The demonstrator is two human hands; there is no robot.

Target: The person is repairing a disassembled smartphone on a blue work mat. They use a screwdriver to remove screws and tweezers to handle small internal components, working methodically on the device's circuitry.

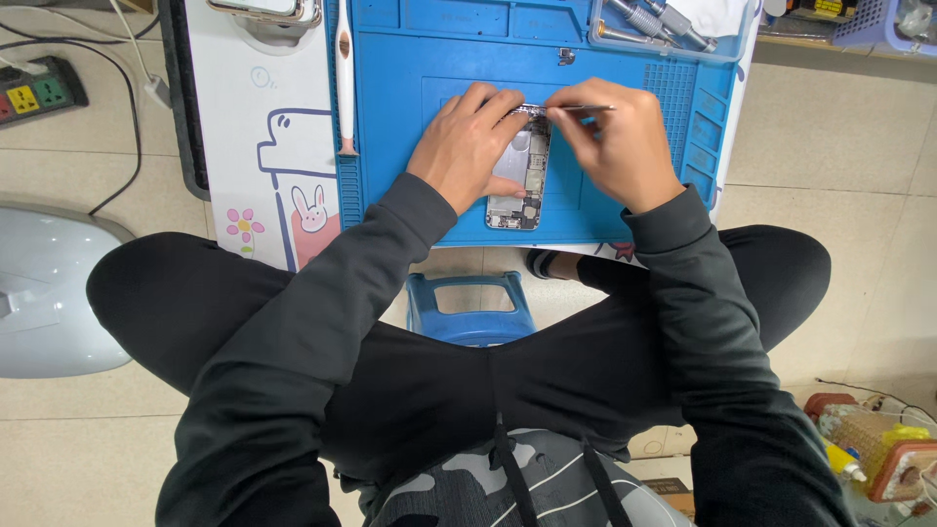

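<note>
At the bottom of the frame sit the person's crossed legs, with a blue stool [470,307] between the knees. Just above, mid-frame, an opened phone [520,181] lies on the blue mat [410,68], its insides facing up. The left hand [468,146] lies half-curled over the phone's left edge, fingertips pressing its top end, likely to keep it from sliding. The right hand [615,146] pinches a thin metal tool [576,107], tip meeting the phone's top edge. The phone sits close to the mat's near edge; bare mat lies left, right and beyond. Farther up, a white tool [344,78] lies along the mat's left edge, and a clear tray [673,29] holds screwdrivers at upper right.
</note>
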